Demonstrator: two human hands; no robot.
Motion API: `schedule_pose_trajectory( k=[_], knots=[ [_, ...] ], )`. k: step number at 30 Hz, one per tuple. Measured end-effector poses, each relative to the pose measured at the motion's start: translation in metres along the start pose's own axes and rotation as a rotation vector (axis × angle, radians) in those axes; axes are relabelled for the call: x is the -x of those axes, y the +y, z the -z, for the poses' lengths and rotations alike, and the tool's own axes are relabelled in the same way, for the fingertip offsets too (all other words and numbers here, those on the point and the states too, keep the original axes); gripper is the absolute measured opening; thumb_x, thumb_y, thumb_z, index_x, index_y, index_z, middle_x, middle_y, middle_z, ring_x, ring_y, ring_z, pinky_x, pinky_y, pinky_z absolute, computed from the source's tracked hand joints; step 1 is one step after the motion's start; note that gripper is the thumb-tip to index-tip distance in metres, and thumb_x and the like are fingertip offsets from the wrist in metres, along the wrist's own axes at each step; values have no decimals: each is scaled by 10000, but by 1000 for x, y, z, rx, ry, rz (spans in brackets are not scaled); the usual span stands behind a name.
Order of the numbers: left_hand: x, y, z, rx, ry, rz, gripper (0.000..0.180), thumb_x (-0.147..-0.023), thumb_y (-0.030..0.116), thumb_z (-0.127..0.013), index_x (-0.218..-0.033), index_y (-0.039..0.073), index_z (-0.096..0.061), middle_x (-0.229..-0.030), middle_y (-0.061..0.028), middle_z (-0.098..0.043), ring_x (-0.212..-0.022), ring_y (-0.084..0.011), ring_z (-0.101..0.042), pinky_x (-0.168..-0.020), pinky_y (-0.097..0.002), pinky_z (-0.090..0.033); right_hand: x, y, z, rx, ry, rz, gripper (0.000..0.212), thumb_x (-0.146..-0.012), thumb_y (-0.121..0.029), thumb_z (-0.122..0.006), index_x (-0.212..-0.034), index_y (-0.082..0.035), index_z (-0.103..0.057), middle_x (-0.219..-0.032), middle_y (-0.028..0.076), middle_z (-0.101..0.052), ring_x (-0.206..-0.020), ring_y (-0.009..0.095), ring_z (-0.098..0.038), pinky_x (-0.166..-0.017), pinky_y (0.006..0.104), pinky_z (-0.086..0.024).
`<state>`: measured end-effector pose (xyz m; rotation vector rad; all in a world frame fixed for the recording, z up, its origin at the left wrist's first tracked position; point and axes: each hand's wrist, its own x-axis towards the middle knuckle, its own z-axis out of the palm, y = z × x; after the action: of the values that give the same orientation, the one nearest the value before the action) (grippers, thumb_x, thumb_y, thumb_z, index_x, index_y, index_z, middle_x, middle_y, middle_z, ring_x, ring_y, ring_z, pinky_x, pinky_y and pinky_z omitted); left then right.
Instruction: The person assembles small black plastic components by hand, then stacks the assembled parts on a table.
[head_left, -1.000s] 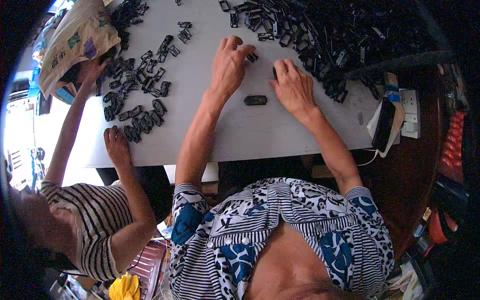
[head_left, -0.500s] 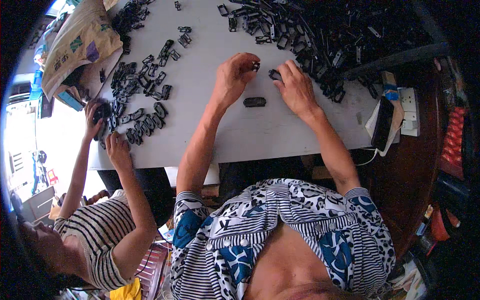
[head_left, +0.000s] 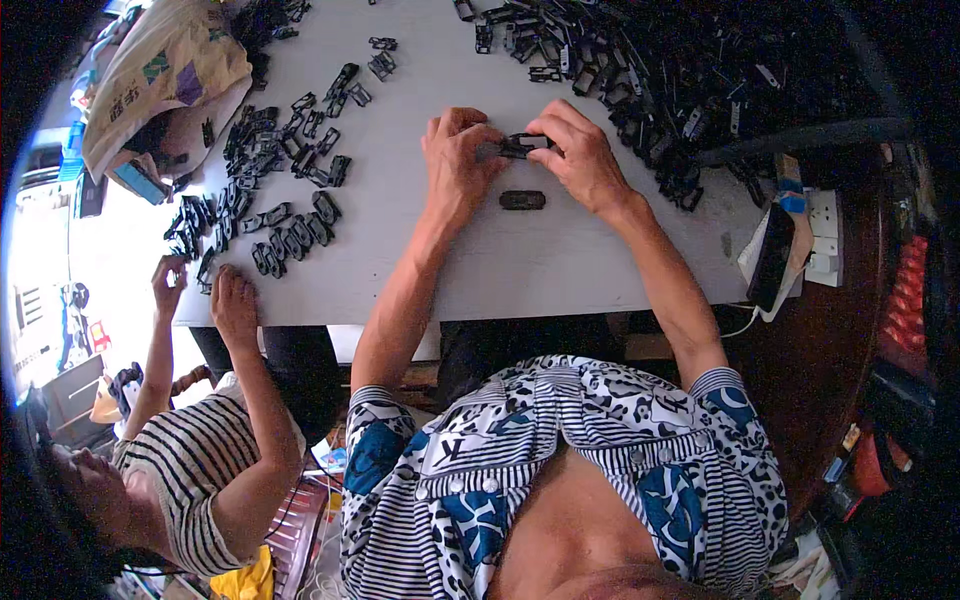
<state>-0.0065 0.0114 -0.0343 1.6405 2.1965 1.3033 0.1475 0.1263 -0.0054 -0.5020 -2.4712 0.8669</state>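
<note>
My left hand (head_left: 460,160) and my right hand (head_left: 585,160) meet over the white table. Both are closed, fingertips pinched on small black plastic parts (head_left: 527,144) brought end to end. Toward the right hand the piece looks like an open rectangular frame. Fingers hide the left end, so I cannot tell whether the parts are joined. Just below my hands, a single oblong black plastic piece (head_left: 522,200) lies flat on the tabletop.
A large heap of black plastic parts (head_left: 640,90) covers the far right. Loose rows of black pieces (head_left: 295,238) lie leftward, beside a co-worker's hands (head_left: 235,300). A printed sack (head_left: 165,85) stands far left. At right are a phone (head_left: 772,255) and power strip (head_left: 823,235).
My hands have come together, bringing the black parts into contact. The co-worker's left hand has moved down, and the dark thing it held is no longer in it.
</note>
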Motion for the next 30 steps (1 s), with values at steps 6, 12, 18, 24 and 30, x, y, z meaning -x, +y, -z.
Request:
schedule_pose_trajectory(
  k=[6,12,18,24,30],
  knots=[
    [0,2,-1,30,-1,14,388,-525,37,-824,-889,102,-706,-1062,-53,-598,-1017,-278,-511,-890,-401,-388,-7,-4,-5,134,-11,105,306,-673,-88,-767,-933,-47,-612,-915,94,-558,-886,302,-594,-746,396,-502],
    [0,2,-3,35,5,34,391,-516,41,-829,-880,109,-706,-1054,-49,-600,-1021,-277,-514,-898,-399,-390,-7,-5,-2,187,-54,112,253,-675,-104,-760,-846,-41,-584,-877,107,-536,-880,313,-590,-724,412,-497],
    [0,2,0,10,-37,27,410,-524,40,-824,-906,115,-698,-1089,-48,-591,-1038,-280,-505,-905,-401,-388,-12,-11,0,249,-98,183,215,-667,-34,-710,-759,-29,-515,-851,115,-518,-852,325,-585,-695,434,-494],
    [0,7,9,35,-108,11,413,-546,46,-815,-936,124,-704,-1124,-55,-583,-1061,-284,-497,-927,-402,-379,-4,-6,-5,219,-79,158,179,-704,-44,-683,-754,-19,-513,-852,130,-513,-829,339,-585,-694,435,-494],
    [-13,-3,24,148,-199,-27,373,-604,34,-790,-957,122,-707,-1093,-78,-615,-1001,-299,-534,-867,-409,-430,-6,-1,22,146,-138,77,139,-756,-92,-681,-794,-17,-570,-857,134,-530,-852,338,-584,-736,436,-480]
  ],
)
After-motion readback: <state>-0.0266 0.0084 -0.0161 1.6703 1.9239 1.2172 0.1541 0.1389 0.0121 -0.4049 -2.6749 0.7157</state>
